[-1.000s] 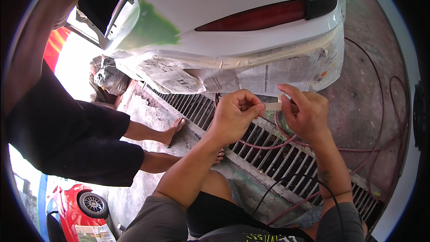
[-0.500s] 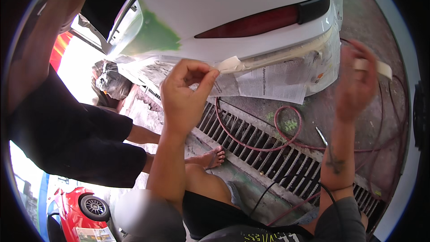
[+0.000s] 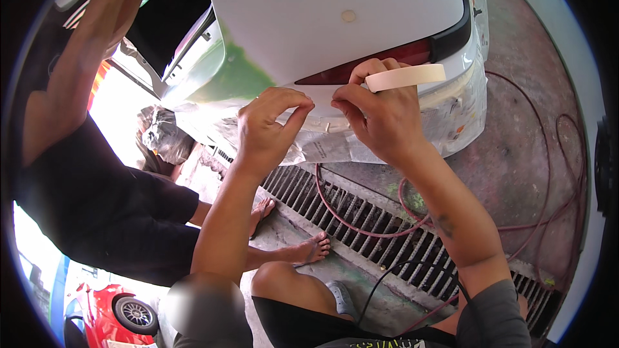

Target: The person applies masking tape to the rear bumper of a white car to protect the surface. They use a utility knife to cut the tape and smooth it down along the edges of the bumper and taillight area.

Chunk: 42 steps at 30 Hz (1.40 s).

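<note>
My right hand (image 3: 390, 116) carries a roll of pale masking tape (image 3: 412, 77), with the fingers through its ring. Its thumb and forefinger point toward my left hand (image 3: 271, 125), which is closed in a pinch a short gap away. Whatever the left fingertips hold is too small to make out. Both hands are in front of a white car's rear panel (image 3: 290, 19), just under the red tail light (image 3: 400, 53). Newspaper and plastic masking (image 3: 322, 149) covers the bumper below, with a tape strip (image 3: 451, 98) along its upper edge. A green patch (image 3: 248, 80) marks the panel's left side.
Another person in black shorts (image 3: 155, 206) stands close on my left, arms raised. A metal floor grate (image 3: 361, 203) runs below the car. A red hose (image 3: 342, 216) loops over it, and a black cable (image 3: 380, 280) curves near my knee. A red car (image 3: 103, 312) is behind left.
My right hand has swung left with the tape roll and is now close to my left hand. The pale tape piece seen at my left fingertips no longer shows clearly. My view has shifted slightly.
</note>
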Tool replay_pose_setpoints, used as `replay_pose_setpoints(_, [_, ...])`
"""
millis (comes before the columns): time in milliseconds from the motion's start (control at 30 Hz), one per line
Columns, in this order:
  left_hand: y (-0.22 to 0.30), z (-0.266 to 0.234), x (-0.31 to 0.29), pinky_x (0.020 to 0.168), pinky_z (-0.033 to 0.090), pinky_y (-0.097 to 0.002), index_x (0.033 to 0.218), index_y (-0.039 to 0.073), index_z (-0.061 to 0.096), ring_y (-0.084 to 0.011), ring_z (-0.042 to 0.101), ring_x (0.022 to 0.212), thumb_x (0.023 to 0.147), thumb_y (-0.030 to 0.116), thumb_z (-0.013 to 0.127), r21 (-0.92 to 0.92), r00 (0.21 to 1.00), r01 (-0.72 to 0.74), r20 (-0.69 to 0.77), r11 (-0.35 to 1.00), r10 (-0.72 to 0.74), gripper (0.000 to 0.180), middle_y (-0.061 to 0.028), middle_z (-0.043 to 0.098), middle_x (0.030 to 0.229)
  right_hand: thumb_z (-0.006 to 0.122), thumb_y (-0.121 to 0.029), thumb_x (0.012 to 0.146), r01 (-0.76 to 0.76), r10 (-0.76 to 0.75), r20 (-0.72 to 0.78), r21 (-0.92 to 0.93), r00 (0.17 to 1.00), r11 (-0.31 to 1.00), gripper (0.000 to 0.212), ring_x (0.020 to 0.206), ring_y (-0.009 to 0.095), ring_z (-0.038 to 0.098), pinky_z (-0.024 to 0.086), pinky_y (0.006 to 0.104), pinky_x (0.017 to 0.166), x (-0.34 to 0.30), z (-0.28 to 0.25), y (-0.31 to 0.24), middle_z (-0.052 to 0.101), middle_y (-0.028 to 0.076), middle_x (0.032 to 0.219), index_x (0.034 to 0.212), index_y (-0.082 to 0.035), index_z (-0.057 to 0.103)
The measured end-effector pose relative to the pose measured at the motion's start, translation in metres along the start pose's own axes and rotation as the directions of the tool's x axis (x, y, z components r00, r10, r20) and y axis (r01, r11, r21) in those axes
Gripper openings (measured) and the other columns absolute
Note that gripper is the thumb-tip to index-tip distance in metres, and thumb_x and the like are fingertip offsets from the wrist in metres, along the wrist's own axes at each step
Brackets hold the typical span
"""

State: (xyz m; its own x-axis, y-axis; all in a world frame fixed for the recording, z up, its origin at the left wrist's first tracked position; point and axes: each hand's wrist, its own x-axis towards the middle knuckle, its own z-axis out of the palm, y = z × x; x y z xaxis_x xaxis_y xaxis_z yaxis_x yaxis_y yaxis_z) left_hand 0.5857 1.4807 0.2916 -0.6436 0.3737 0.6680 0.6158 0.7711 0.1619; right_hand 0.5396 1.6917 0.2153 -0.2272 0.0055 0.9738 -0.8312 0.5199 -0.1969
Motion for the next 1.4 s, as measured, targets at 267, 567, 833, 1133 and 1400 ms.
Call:
replay_pose_setpoints(267, [-0.014, 0.011, 0.005, 0.08, 0.056, -0.0324, 0.092, 0.007, 0.083, -0.0202, 0.07, 0.089, 0.078, -0.003, 0.089, 0.211, 0.96, -0.191, -0.163, 0.959, 0.227, 0.018, -0.0045, 0.072, 0.091, 0.09, -0.019, 0.075, -0.04, 0.038, -0.048, -0.038, 0.998, 0.998, 0.02, 0.091, 0.026, 0.06, 0.046, 0.045, 0.084, -0.007, 0.008, 0.007, 0.061, -0.001, 0.097, 0.088, -0.018, 0.075])
replay_pose_setpoints(567, [-0.024, 0.023, -0.001, 0.07, 0.048, -0.0327, 0.091, 0.012, 0.085, -0.0173, 0.057, 0.081, 0.076, 0.001, 0.093, 0.215, 0.947, -0.12, -0.268, 0.969, 0.176, 0.021, 0.0008, 0.061, 0.082, 0.089, -0.018, 0.075, -0.022, 0.016, -0.126, -0.047, 0.992, 0.999, 0.02, 0.087, 0.024, 0.06, 0.045, 0.0443, 0.082, -0.01, 0.022, 0.007, 0.059, -0.002, 0.094, 0.089, -0.02, 0.075])
replay_pose_setpoints(833, [-0.034, 0.009, 0.0, 0.07, 0.05, -0.0355, 0.091, 0.016, 0.086, -0.0204, 0.058, 0.081, 0.072, 0.001, 0.091, 0.347, 0.941, -0.219, -0.172, 0.912, 0.292, 0.024, 0.0001, 0.063, 0.083, 0.08, -0.022, 0.074, 0.1, -0.139, -0.149, -0.243, 0.979, 0.965, 0.015, 0.088, 0.02, 0.059, 0.045, 0.0432, 0.081, -0.013, 0.03, 0.015, 0.055, -0.004, 0.092, 0.088, -0.024, 0.077])
replay_pose_setpoints(1133, [-0.033, 0.005, 0.006, 0.078, 0.05, -0.0363, 0.092, 0.011, 0.084, -0.0234, 0.061, 0.087, 0.079, 0.002, 0.088, 0.309, 0.967, -0.182, -0.117, 0.933, 0.227, 0.016, -0.0036, 0.068, 0.087, 0.084, -0.021, 0.072, 0.088, -0.121, -0.158, -0.205, 0.98, 0.975, 0.018, 0.09, 0.02, 0.059, 0.044, 0.0429, 0.082, -0.011, 0.027, 0.021, 0.055, -0.004, 0.095, 0.089, -0.025, 0.078])
replay_pose_setpoints(1400, [-0.032, -0.001, 0.01, 0.08, 0.05, -0.036, 0.095, 0.008, 0.083, -0.0242, 0.062, 0.087, 0.083, 0.002, 0.086, 0.295, 0.973, -0.19, -0.071, 0.936, 0.22, 0.014, -0.0048, 0.071, 0.09, 0.085, -0.02, 0.068, 0.071, -0.086, -0.116, -0.134, 0.989, 0.988, 0.019, 0.094, 0.022, 0.058, 0.045, 0.0438, 0.085, -0.004, 0.022, 0.01, 0.055, -0.002, 0.1, 0.084, -0.023, 0.075])
